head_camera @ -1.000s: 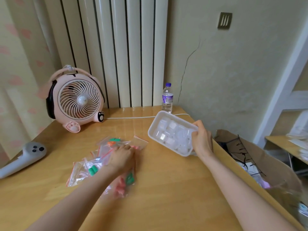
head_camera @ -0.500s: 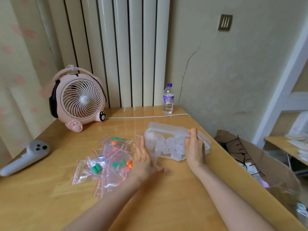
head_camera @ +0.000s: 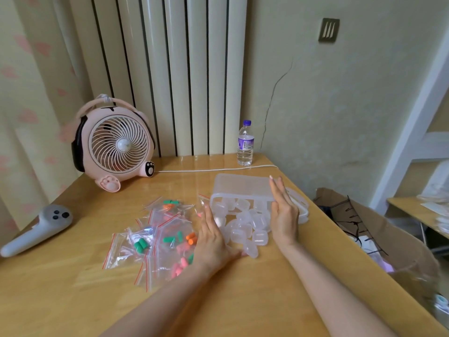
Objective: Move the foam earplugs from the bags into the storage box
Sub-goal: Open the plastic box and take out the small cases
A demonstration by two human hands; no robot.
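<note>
Several clear zip bags point(head_camera: 155, 242) with red seals lie on the wooden table point(head_camera: 73, 295), holding green, orange and pink foam earplugs. To their right a translucent storage box point(head_camera: 240, 187) lies turned over, and several small clear plastic cases point(head_camera: 245, 227) have spilled out in front of it. My left hand point(head_camera: 211, 239) stands on edge with straight fingers at the left of the spilled cases. My right hand point(head_camera: 283, 212) stands the same way at their right, against the box. Neither hand holds anything.
A pink fan point(head_camera: 114, 147) stands at the back left, its white cable point(head_camera: 213, 169) running to the wall. A water bottle point(head_camera: 245, 144) is at the back. A grey controller point(head_camera: 36, 229) lies at the left edge. An open cardboard box point(head_camera: 379, 229) sits right of the table.
The right hand tipped the box over onto the table and let go; the small cases spilled out. My left hand left the bags and moved right. Both hands now flank the cases.
</note>
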